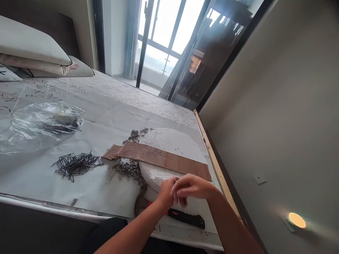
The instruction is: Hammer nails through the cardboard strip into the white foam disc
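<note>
My left hand [167, 190] is above the near edge of a white foam slab [169, 137], fingers closed in and partly covered by my right hand. Whether anything is in it cannot be seen. Close against it, my right hand [194, 186] is bent at the wrist, with its loosely curved fingers hanging apart and nothing visible in them. A brown wooden strip [164, 158], dotted with holes at its left part, lies across the foam. Under my hands rests a claw hammer [185, 218] with a black and red handle; my left hand and forearm hide part of it.
A pile of nails [76, 164] lies left of grey crumbs of rubble [129, 169]. Farther left is a clear plastic bag [50, 120] with dark contents. Pillows [31, 46] are stacked at the back left. A wooden rail [212, 151] and a wall border the right side.
</note>
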Motion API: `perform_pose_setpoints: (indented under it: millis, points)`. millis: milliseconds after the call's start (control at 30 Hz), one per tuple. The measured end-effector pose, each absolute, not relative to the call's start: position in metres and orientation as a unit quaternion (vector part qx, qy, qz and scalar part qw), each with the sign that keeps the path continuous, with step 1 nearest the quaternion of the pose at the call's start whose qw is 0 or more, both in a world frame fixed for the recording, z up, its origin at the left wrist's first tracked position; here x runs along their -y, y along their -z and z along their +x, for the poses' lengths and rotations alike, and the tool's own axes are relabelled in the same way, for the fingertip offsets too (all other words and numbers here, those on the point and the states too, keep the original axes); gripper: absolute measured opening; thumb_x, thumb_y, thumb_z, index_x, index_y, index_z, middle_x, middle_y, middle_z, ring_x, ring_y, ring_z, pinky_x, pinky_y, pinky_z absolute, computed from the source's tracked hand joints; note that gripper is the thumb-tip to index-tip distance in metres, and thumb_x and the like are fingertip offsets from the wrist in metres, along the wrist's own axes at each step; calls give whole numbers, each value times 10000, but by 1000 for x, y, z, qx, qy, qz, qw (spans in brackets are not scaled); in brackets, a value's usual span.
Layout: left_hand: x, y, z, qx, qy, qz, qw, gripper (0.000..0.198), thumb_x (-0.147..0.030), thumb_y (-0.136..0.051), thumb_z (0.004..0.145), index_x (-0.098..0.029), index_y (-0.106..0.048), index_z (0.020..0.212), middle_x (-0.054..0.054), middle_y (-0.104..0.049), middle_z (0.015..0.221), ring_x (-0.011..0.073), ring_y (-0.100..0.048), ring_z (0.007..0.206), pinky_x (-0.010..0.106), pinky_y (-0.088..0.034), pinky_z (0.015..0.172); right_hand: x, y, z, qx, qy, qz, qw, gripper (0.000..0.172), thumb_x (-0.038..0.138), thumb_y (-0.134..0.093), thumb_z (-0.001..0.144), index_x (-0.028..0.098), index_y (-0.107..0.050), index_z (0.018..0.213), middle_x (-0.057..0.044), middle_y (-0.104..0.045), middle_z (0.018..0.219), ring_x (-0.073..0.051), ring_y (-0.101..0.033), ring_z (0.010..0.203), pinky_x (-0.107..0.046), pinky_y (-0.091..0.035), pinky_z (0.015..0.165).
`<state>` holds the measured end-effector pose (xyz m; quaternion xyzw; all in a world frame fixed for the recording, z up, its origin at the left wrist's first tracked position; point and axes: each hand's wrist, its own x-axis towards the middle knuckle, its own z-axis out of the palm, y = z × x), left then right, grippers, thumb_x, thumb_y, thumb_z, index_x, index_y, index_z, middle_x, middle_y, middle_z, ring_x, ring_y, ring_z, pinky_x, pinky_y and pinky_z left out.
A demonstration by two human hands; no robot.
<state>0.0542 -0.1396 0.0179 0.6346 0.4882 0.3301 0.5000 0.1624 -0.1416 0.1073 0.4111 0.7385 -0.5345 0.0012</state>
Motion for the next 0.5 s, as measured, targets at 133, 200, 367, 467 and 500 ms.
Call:
perform_pose_setpoints:
  millis: [133, 200, 367, 467, 500]
  points:
    - [128, -25, 40, -519, -270, 724, 365, 325, -176, -353, 815, -172, -645, 957, 73, -664, 967, 192, -578, 918, 283, -406, 802, 80, -87, 161, -813, 50, 580, -11, 280, 199, -407, 868, 163, -680, 919, -72, -657, 1006, -125, -604, 877, -196, -434, 770]
    - [123, -26, 35, -538, -233, 742, 326, 359, -174, -329, 831, -175, -620, 1042, 81, -645, 1039, 192, -569, 965, 281, -406, 827, 57, -69, 158, -807, 2, 590, 21, 277, 162, -415, 852, 141, -690, 866, -105, -657, 987, -151, -612, 866, -217, -439, 743]
    - [112, -26, 24, -591, -128, 751, 264, 499, -126, -305, 825, -139, -400, 1315, 136, -605, 1117, 207, -573, 984, 294, -424, 820, 36, -41, 158, -805, -36, 585, 88, 221, 87, -463, 786, 96, -682, 814, -148, -666, 896, -195, -629, 815, -251, -448, 703]
    - [107, -28, 21, -606, -87, 750, 252, 542, -94, -316, 810, -113, -336, 1351, 168, -609, 1096, 220, -586, 969, 307, -438, 798, 34, -38, 157, -807, -50, 575, 123, 246, 61, -439, 783, 84, -670, 866, -163, -660, 921, -217, -623, 852, -271, -450, 719]
    - [106, -28, 21, -609, -77, 749, 249, 545, -89, -321, 807, -106, -333, 1351, 177, -610, 1090, 225, -589, 967, 312, -441, 794, 34, -38, 156, -806, -53, 574, 135, 254, 54, -434, 782, 84, -665, 884, -168, -656, 934, -221, -621, 863, -274, -450, 722]
